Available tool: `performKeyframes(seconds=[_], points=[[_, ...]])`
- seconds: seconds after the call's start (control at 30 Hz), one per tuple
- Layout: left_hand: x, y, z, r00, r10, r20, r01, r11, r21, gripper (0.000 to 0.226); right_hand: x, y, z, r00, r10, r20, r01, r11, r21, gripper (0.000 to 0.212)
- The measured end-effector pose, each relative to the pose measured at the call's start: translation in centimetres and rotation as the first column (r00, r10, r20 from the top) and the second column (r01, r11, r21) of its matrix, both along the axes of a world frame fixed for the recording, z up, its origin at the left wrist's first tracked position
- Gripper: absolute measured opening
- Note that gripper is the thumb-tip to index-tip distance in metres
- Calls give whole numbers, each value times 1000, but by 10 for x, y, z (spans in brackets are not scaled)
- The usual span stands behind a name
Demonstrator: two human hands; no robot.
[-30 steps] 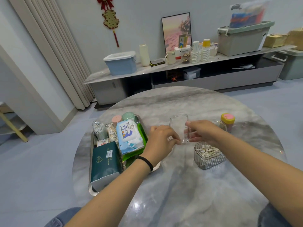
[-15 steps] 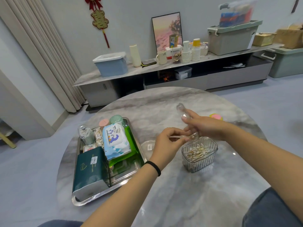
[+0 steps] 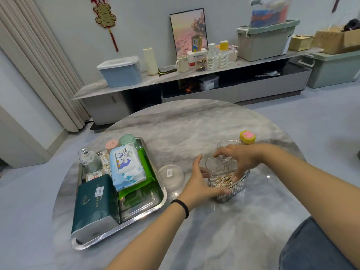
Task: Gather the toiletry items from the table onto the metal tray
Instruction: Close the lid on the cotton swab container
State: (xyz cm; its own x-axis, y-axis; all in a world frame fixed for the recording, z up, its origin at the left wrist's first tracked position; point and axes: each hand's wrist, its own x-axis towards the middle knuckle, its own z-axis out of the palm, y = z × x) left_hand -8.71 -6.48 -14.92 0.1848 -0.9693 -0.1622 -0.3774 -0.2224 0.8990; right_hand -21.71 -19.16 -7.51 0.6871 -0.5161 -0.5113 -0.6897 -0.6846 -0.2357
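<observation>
A clear ribbed box of cotton swabs (image 3: 236, 189) stands on the round marble table. My left hand (image 3: 200, 184) grips its near left side. My right hand (image 3: 240, 157) presses a clear lid (image 3: 218, 165) down onto its top. The metal tray (image 3: 153, 206) lies to the left, holding a dark green tissue pack (image 3: 93, 201), a blue wet-wipe pack (image 3: 125, 166), a green packet, a clear bottle (image 3: 87, 158) and small jars. A round clear lidded container (image 3: 171, 177) sits between tray and box. A yellow-capped jar (image 3: 247, 136) and a clear cup (image 3: 227, 145) stand behind my right hand.
The table's marble top (image 3: 194, 125) extends beyond the items. Behind it runs a long low cabinet (image 3: 194, 86) with storage bins, cups and a framed picture. My knee in jeans (image 3: 311, 246) shows at the lower right.
My right hand brought the clear lid down from mid-air onto the cotton swab box. My left hand moved from the lid to the box's side.
</observation>
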Motion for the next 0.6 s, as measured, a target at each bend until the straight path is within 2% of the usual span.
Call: performKeyframes(seconds=[0.17, 0.37, 0.47, 0.6], points=[[18, 1, 0, 1000, 21, 8, -21, 999, -29, 115, 9, 7, -4, 998, 49, -45, -50, 999, -16, 98], [45, 2, -3, 999, -18, 37, 18, 1000, -7, 111, 18, 12, -11, 999, 32, 42, -29, 997, -69, 102], [48, 5, -2, 998, -39, 56, 40, 999, -10, 101, 21, 15, -13, 997, 58, 60, -56, 998, -38, 103], [49, 7, -1, 989, -51, 141, 58, 997, -46, 90, 25, 18, -18, 995, 68, 78, -62, 995, -73, 102]])
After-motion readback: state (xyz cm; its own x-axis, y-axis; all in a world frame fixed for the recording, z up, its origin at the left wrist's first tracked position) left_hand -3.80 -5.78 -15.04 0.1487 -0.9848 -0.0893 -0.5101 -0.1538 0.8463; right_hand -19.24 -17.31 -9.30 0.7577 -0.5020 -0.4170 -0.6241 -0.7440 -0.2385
